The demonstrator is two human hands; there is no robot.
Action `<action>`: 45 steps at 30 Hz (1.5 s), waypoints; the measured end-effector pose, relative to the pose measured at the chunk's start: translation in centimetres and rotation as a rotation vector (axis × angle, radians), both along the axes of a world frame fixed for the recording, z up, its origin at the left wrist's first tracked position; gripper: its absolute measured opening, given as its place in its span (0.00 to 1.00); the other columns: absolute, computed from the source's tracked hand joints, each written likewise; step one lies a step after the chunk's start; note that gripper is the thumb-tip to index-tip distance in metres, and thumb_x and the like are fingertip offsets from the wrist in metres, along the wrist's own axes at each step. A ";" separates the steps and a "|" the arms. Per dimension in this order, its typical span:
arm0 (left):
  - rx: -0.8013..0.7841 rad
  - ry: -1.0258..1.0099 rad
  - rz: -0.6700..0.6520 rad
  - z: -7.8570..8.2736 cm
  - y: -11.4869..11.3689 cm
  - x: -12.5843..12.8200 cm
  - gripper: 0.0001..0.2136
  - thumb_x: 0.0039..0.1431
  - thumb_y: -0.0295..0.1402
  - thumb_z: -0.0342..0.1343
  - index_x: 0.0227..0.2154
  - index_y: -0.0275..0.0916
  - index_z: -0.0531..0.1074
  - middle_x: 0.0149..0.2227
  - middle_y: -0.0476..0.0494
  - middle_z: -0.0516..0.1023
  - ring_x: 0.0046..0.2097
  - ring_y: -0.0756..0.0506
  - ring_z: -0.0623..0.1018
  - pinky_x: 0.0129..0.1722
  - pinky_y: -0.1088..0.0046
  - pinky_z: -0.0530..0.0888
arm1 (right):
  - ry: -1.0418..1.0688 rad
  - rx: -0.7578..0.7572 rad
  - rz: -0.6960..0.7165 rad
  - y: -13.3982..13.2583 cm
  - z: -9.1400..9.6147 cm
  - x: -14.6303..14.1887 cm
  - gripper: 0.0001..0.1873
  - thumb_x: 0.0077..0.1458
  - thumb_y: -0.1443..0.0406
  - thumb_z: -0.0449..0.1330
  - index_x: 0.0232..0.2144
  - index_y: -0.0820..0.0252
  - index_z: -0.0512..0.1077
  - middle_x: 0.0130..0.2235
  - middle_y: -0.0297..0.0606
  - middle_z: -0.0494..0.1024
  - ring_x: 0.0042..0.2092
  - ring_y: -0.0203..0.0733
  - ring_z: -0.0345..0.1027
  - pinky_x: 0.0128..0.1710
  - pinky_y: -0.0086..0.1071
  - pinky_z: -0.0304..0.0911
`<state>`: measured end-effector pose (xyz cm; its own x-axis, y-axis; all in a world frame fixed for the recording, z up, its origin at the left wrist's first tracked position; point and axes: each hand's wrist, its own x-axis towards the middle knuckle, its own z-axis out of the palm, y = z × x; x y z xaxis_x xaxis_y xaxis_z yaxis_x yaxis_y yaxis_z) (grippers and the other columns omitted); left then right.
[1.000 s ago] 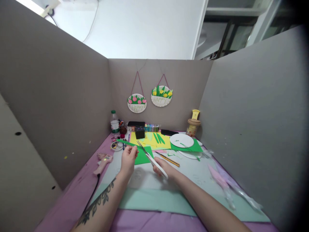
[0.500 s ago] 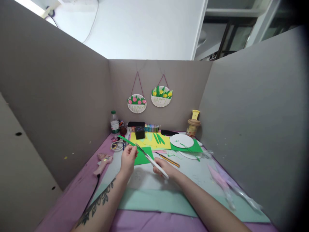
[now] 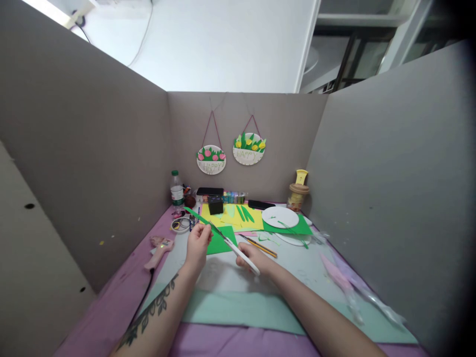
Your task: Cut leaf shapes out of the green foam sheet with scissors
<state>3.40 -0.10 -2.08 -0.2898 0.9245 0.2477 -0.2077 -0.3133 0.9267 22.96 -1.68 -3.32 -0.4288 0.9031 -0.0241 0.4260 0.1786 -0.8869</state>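
Observation:
My left hand [image 3: 199, 244] is closed in a pinch on a narrow green paper strip [image 3: 195, 214], which slants up and to the left. In my right hand [image 3: 253, 259] is a pair of scissors with white handles [image 3: 243, 257]; its blades point up-left and meet the strip close to my left fingers. Behind and below the blades lies a green paper sheet [image 3: 224, 246]. Just right of the scissors rests a craft knife or pencil with an orange-yellow body [image 3: 262, 247]. Cut green leaf shapes [image 3: 245, 214] lie on yellow paper [image 3: 208, 210] further back.
White paper plates [image 3: 279, 217] and green scraps sit at right, near clear plastic bags [image 3: 342, 280]. A pink glue gun [image 3: 159, 253], a tape roll [image 3: 180, 225] and a bottle [image 3: 177, 192] stand left. Grey panels enclose the table; two decorated plates [image 3: 211, 166] hang on the back one.
The scissor blades have drawn closer together on the green strip. Both hands have stayed in nearly the same place.

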 end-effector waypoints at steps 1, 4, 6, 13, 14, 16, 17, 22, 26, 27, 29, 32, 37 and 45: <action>0.001 -0.002 -0.002 0.0 0.0 0.0 0.16 0.47 0.45 0.61 0.22 0.38 0.64 0.19 0.53 0.65 0.21 0.54 0.62 0.20 0.79 0.57 | -0.001 -0.001 -0.001 0.0 0.0 0.0 0.09 0.43 0.65 0.59 0.23 0.59 0.60 0.21 0.27 0.64 0.23 0.30 0.53 0.20 0.24 0.47; -0.009 -0.011 -0.012 -0.1 0.1 0.0 0.16 0.47 0.44 0.61 0.23 0.37 0.64 0.19 0.54 0.65 0.20 0.55 0.61 0.19 0.80 0.56 | -0.009 -0.014 -0.004 0.0 0.2 -0.1 0.09 0.43 0.65 0.59 0.23 0.59 0.60 0.21 0.27 0.63 0.22 0.30 0.54 0.20 0.24 0.47; -0.023 -0.021 -0.018 -0.2 0.1 0.0 0.16 0.47 0.45 0.61 0.24 0.37 0.64 0.19 0.54 0.65 0.20 0.55 0.61 0.19 0.81 0.56 | -0.017 -0.025 -0.005 -0.1 0.3 -0.1 0.09 0.43 0.66 0.59 0.24 0.59 0.60 0.21 0.27 0.63 0.22 0.30 0.54 0.20 0.24 0.47; -0.036 -0.022 -0.027 -0.2 0.1 -0.1 0.16 0.47 0.44 0.60 0.24 0.37 0.64 0.19 0.54 0.66 0.19 0.56 0.61 0.18 0.81 0.55 | 0.024 -0.054 -0.008 0.1 -0.1 -0.1 0.10 0.42 0.64 0.60 0.24 0.59 0.60 0.21 0.26 0.63 0.21 0.28 0.53 0.19 0.23 0.47; -0.035 -0.019 -0.030 -0.2 0.1 -0.1 0.15 0.48 0.43 0.60 0.24 0.37 0.64 0.19 0.54 0.66 0.19 0.56 0.61 0.18 0.81 0.55 | 0.027 -0.051 -0.006 0.1 -0.1 0.0 0.10 0.42 0.64 0.60 0.24 0.59 0.60 0.21 0.26 0.63 0.21 0.28 0.53 0.19 0.23 0.47; -0.031 -0.012 -0.036 -0.2 0.2 -0.1 0.14 0.48 0.42 0.60 0.24 0.37 0.63 0.19 0.54 0.66 0.19 0.56 0.61 0.18 0.81 0.55 | 0.025 -0.051 -0.002 0.1 -0.1 0.0 0.10 0.41 0.64 0.60 0.24 0.59 0.60 0.21 0.26 0.63 0.21 0.28 0.54 0.19 0.23 0.47; -0.029 -0.008 -0.038 -0.2 0.2 -0.1 0.14 0.48 0.42 0.59 0.24 0.37 0.63 0.19 0.54 0.66 0.20 0.56 0.61 0.18 0.81 0.55 | 0.024 -0.055 0.000 0.1 -0.1 0.0 0.10 0.41 0.65 0.59 0.24 0.58 0.59 0.21 0.26 0.63 0.21 0.29 0.54 0.19 0.23 0.48; -0.014 0.018 -0.052 -0.3 0.2 -0.1 0.13 0.49 0.40 0.58 0.24 0.38 0.62 0.19 0.55 0.65 0.20 0.56 0.60 0.19 0.81 0.55 | 0.049 -0.106 0.021 -0.1 0.1 0.0 0.09 0.41 0.66 0.58 0.24 0.58 0.59 0.21 0.26 0.66 0.20 0.29 0.56 0.19 0.24 0.49; -0.002 0.054 -0.091 -0.2 0.1 0.0 0.12 0.49 0.39 0.58 0.23 0.38 0.61 0.18 0.55 0.64 0.19 0.56 0.59 0.18 0.81 0.54 | 0.075 -0.130 0.034 -0.3 0.2 -0.1 0.09 0.40 0.66 0.58 0.25 0.58 0.60 0.23 0.28 0.69 0.21 0.30 0.58 0.19 0.23 0.51; 0.003 0.064 -0.105 -0.2 0.1 0.0 0.12 0.49 0.39 0.58 0.23 0.38 0.61 0.18 0.56 0.63 0.19 0.56 0.59 0.18 0.81 0.54 | 0.077 -0.127 0.037 -0.3 0.2 -0.1 0.09 0.40 0.66 0.58 0.25 0.58 0.60 0.23 0.28 0.69 0.21 0.30 0.59 0.19 0.23 0.51; 0.011 0.075 -0.127 -0.2 0.1 0.0 0.12 0.49 0.39 0.58 0.23 0.38 0.61 0.18 0.56 0.63 0.19 0.56 0.58 0.18 0.81 0.54 | 0.081 -0.124 0.043 -0.4 0.3 -0.1 0.08 0.40 0.66 0.58 0.25 0.59 0.61 0.23 0.28 0.69 0.21 0.29 0.59 0.19 0.23 0.52; 0.010 0.073 -0.134 -0.2 0.1 0.1 0.12 0.49 0.39 0.57 0.23 0.38 0.61 0.18 0.56 0.63 0.19 0.56 0.58 0.18 0.81 0.53 | 0.079 -0.135 0.042 -0.4 0.3 -0.1 0.08 0.39 0.67 0.57 0.25 0.58 0.61 0.22 0.27 0.68 0.21 0.29 0.59 0.18 0.22 0.51; 0.011 0.067 -0.134 -0.2 0.0 0.1 0.12 0.49 0.39 0.57 0.24 0.38 0.61 0.18 0.56 0.62 0.19 0.56 0.58 0.18 0.81 0.53 | 0.078 -0.144 0.026 -0.3 0.3 -0.1 0.09 0.39 0.66 0.58 0.24 0.58 0.60 0.21 0.26 0.67 0.20 0.29 0.58 0.18 0.22 0.51; 0.020 0.123 -0.136 0.0 -0.2 0.1 0.12 0.49 0.37 0.57 0.21 0.38 0.60 0.17 0.56 0.61 0.19 0.55 0.57 0.19 0.80 0.53 | 0.097 -0.110 0.061 0.0 -0.1 0.1 0.08 0.40 0.65 0.57 0.25 0.58 0.60 0.21 0.26 0.66 0.21 0.29 0.59 0.18 0.22 0.52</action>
<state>3.54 -0.29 -2.10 -0.1292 0.9476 0.2921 -0.1347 -0.3086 0.9416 23.08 -1.68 -3.45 -0.4879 0.8695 -0.0773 0.3285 0.1008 -0.9391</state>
